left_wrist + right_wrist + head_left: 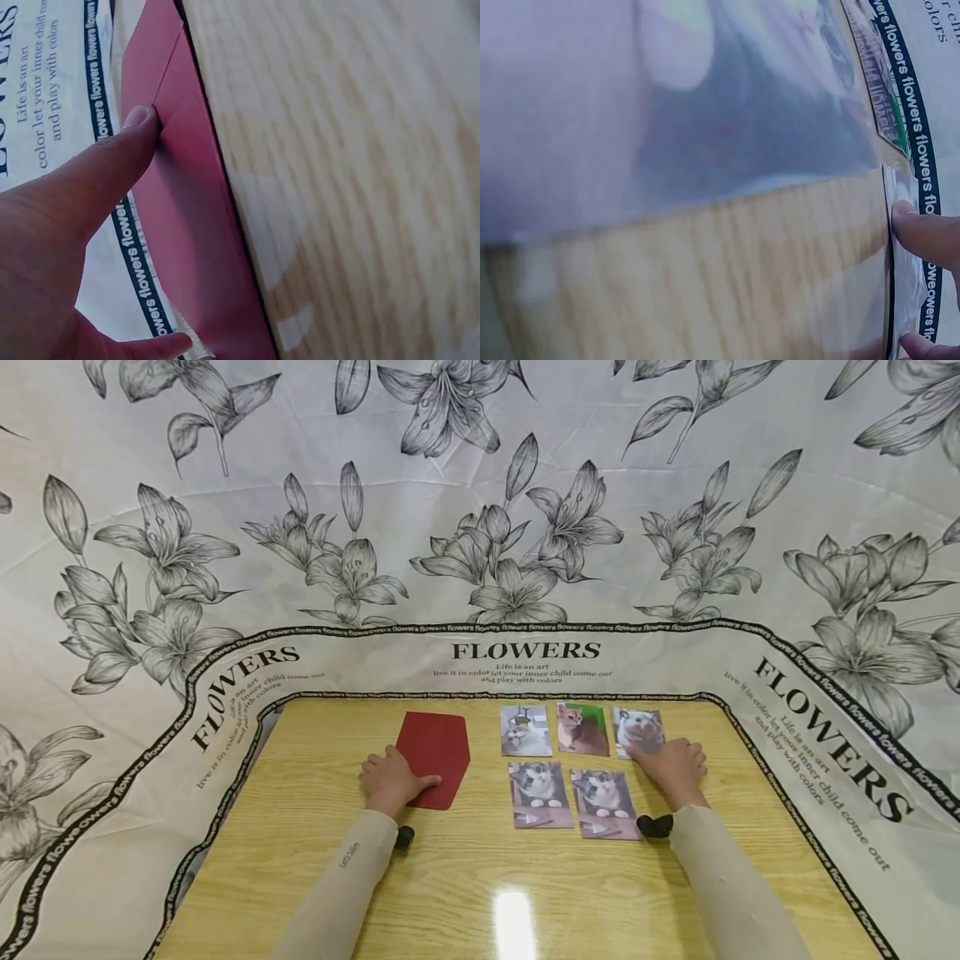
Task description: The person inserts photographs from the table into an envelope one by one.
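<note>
My left hand (392,782) rests at the left side of a red envelope (452,756), which lies on the wooden table. In the left wrist view, the thumb (135,127) touches the envelope at the flap line. The other fingers are beside its left edge. My right hand (671,768) is at a photo card of a white animal (637,727), its thumb (922,234) on the card's near part and another finger close to the right edge. Nearer me lie two matching photo cards of a grey-and-white cat, a left one (538,793) and a right one (603,802).
To the left of the white-animal card are a reddish cat card (582,729) and a pale photo card (525,732). The wooden table (450,877) meets a flower-printed cloth (525,664) at the back and sides. Black wrist devices are under both sleeves.
</note>
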A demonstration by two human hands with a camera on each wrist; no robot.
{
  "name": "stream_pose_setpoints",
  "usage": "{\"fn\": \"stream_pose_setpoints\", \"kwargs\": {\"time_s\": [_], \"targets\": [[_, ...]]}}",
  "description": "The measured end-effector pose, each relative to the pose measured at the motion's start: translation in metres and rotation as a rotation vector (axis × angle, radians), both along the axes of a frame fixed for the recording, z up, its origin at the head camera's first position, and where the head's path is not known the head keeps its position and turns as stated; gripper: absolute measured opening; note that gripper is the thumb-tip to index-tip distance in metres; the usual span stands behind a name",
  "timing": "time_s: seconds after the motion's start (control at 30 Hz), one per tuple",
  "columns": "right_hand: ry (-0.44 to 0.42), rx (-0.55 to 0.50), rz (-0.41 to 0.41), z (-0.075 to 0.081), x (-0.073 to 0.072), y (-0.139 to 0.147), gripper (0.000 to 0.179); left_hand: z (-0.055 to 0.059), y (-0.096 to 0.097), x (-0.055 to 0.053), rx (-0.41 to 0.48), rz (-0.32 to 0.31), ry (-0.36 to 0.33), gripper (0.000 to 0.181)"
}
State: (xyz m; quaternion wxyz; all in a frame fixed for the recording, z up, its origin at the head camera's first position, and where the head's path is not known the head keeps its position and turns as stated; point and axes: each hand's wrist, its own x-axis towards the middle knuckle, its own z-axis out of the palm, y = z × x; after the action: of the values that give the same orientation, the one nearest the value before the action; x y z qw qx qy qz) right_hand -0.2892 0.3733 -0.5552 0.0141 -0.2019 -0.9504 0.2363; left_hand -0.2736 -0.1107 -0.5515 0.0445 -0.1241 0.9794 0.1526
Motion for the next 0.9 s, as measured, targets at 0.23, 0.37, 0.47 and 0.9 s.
{"fn": "stream_pose_setpoints", "kwargs": {"time_s": [0.23, 0.37, 0.47, 0.9], "targets": [[-0.027, -0.054, -0.069, -0.0028, -0.0051, 0.0018, 0.111, 0.0050, -0.0017, 0.0024, 0.037, 0.008, 0.018, 0.116], [-0.032, -0.064, -0.081, -0.0052, -0.0075, 0.0030, 0.112, 0.0079, -0.0029, 0.0040, 0.069, 0.010, 0.016, 0.115], [-0.035, -0.075, -0.074, -0.0054, -0.0084, 0.0031, 0.113, 0.0079, -0.0043, 0.0037, 0.077, 0.010, 0.010, 0.115], [0.031, -0.130, -0.083, 0.0022, -0.0005, -0.0027, 0.114, 0.0036, -0.0075, 0.0055, 0.075, -0.029, 0.022, 0.114]]}}
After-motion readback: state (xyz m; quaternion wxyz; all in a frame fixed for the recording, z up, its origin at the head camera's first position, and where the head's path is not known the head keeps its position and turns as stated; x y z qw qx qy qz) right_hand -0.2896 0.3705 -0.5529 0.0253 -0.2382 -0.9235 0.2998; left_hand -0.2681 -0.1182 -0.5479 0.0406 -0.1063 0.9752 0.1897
